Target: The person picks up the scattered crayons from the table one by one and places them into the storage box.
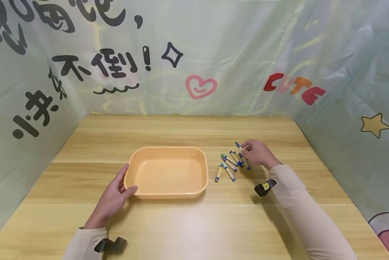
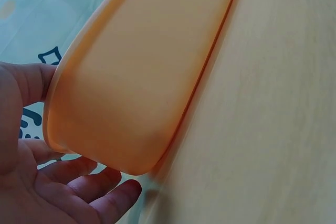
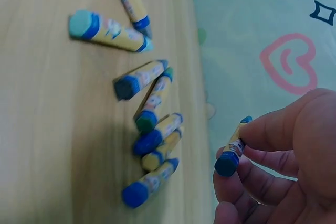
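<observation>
My left hand (image 1: 113, 196) grips the near left corner of a light orange plastic tray (image 1: 168, 175), which holds nothing. In the left wrist view, the thumb lies at the rim and the fingers spread along the outer wall. Over the far side of a loose group of crayons, my right hand (image 1: 258, 153) pinches a dark blue crayon (image 3: 229, 156) between thumb and fingers, off the table. Several crayons (image 1: 229, 163) in paper wrappers with blue bands lie to the right of the tray. One with a light teal end (image 3: 81, 24) shows in the right wrist view.
A wood-grain table (image 1: 187, 224) carries everything. Behind it and along both sides hangs a pale green printed cloth (image 1: 233, 43) with dark lettering, a pink heart (image 1: 201, 87) and a yellow star (image 1: 374, 125). Dark camera straps sit on both wrists.
</observation>
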The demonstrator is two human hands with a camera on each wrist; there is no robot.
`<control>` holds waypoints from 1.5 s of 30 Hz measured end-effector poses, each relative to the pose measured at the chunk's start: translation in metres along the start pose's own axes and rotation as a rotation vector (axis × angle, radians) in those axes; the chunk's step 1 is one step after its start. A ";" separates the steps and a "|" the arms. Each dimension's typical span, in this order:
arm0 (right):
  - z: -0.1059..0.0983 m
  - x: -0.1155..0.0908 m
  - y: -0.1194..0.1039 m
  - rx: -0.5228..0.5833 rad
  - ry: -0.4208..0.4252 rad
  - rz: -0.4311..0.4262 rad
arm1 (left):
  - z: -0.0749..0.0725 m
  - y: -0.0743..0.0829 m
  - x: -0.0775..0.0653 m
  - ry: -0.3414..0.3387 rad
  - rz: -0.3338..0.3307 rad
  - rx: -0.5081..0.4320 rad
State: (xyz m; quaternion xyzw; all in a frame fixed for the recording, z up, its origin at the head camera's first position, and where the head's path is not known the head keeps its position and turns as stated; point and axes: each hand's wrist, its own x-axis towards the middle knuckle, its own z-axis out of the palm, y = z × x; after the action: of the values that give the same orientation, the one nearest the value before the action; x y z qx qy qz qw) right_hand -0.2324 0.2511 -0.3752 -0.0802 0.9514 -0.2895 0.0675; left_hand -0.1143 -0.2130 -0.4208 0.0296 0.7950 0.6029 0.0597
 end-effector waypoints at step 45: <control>0.021 0.023 -0.087 0.074 -0.133 -0.161 | 0.001 -0.002 0.000 0.009 0.017 0.017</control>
State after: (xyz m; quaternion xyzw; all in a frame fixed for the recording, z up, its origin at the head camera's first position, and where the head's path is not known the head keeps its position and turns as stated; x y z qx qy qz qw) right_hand -0.2414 0.1636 -0.3456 -0.1729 0.9240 -0.3229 0.1098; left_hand -0.1142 -0.2127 -0.4231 0.0345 0.8001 0.5967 0.0507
